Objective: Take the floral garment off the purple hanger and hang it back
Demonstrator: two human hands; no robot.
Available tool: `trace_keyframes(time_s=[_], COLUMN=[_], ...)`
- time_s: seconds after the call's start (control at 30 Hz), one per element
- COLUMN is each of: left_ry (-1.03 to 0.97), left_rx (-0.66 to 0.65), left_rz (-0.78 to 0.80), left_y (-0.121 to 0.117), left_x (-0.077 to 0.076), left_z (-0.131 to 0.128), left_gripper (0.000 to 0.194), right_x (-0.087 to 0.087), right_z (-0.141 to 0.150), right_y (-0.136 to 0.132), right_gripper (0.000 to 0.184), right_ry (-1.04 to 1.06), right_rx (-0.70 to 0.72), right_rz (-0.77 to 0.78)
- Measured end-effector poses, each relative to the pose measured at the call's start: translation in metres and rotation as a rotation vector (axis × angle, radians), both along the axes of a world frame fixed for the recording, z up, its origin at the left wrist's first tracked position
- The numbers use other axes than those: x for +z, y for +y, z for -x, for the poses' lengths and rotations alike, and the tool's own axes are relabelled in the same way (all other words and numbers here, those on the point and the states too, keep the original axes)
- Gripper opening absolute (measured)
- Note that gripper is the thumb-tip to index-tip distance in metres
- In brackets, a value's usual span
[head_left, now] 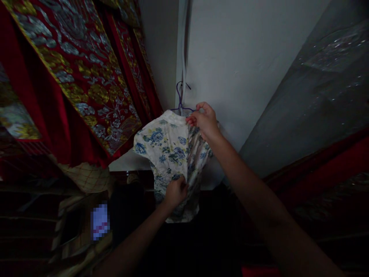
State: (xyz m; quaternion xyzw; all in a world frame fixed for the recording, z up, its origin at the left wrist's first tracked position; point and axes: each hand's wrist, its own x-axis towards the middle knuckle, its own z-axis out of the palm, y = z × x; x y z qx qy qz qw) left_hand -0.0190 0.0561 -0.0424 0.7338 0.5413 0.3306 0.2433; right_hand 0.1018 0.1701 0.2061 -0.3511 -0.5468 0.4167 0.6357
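Note:
A white short-sleeved shirt (165, 144) with blue flowers hangs on a thin purple hanger (179, 96) against the wall. The hanger's hook is up by a pale vertical strip or cord (183, 57). My right hand (206, 123) is closed at the shirt's neckline, just beside the hanger's right arm; its fingers pinch the cloth there. Lower down, my left hand (176, 191) is closed on the shirt's front edge, near the middle. The shirt's right side lies in folds and is partly behind my right hand and wrist.
Red cloth hangings (86, 77) with gold and silver embroidery hang at the left. A plastic-covered surface (302, 96) slopes along the right, with red cloth (331, 165) below it. At lower left are a blurred light rectangle (100, 222) and dark slatted shapes.

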Motion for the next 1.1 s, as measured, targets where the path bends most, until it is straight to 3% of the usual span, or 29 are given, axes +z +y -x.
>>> trace_keyframes(time_s=[0.07,0.13,0.2,0.27,0.37,0.43,0.53,0.63,0.73,0.8,0.87,0.93,1.0,1.1], left_ry=[0.013,-0.044,-0.219,-0.399,-0.344,-0.220,-0.094,-0.249,-0.746,-1.138,-1.423,-1.555,-1.585,-1.481], left_rx=[-0.054,-0.088,-0.070,-0.031,-0.052,-0.082,-0.052,0.117,0.324,0.390,0.404,0.438,0.486,0.473], left_rz=[-0.012,-0.061,-0.203,-0.470,-0.737,-0.814,-0.862,-0.934,-0.913,-0.781,-0.557,-0.333,-0.165,-0.151], left_y=[0.008,0.018,0.029,0.040,0.055,0.062,0.065,0.065,0.071,0.075,0.073,0.064,0.049,0.029], left_x=[0.015,0.044,0.085,0.133,0.195,0.221,0.236,0.236,0.224,0.205,0.174,0.135,0.093,0.044], left_z=[0.006,0.012,0.018,0.022,0.027,0.028,0.031,0.048,0.086,0.114,0.133,0.137,0.127,0.100], left_gripper=[0.012,0.003,0.023,0.038,0.033,0.019,0.009,0.011,0.013,0.017,0.018,0.014,0.007,0.008], right_x=[0.002,-0.003,-0.009,-0.011,-0.006,-0.005,-0.022,-0.061,-0.104,-0.126,-0.140,-0.150,-0.159,-0.175], right_z=[0.002,0.003,0.002,0.000,-0.002,-0.002,0.001,0.007,0.014,0.019,0.025,0.029,0.031,0.028], right_y=[-0.010,-0.025,-0.039,-0.050,-0.056,-0.052,-0.039,-0.030,-0.036,-0.049,-0.066,-0.085,-0.103,-0.122], right_gripper=[0.022,0.016,0.013,0.012,0.013,0.014,0.016,0.016,0.011,0.009,0.020,0.042,0.060,0.074], right_ry=[-0.033,-0.061,-0.096,-0.133,-0.155,-0.160,-0.216,-0.381,-0.448,-0.342,-0.178,-0.006,0.168,0.324], right_rx=[0.033,0.062,0.091,0.123,0.140,0.127,0.028,-0.088,-0.039,0.027,0.069,0.076,0.046,-0.016], right_rz=[-0.044,-0.108,-0.166,-0.198,-0.238,-0.269,-0.331,-0.332,-0.204,-0.094,0.024,0.156,0.289,0.433])
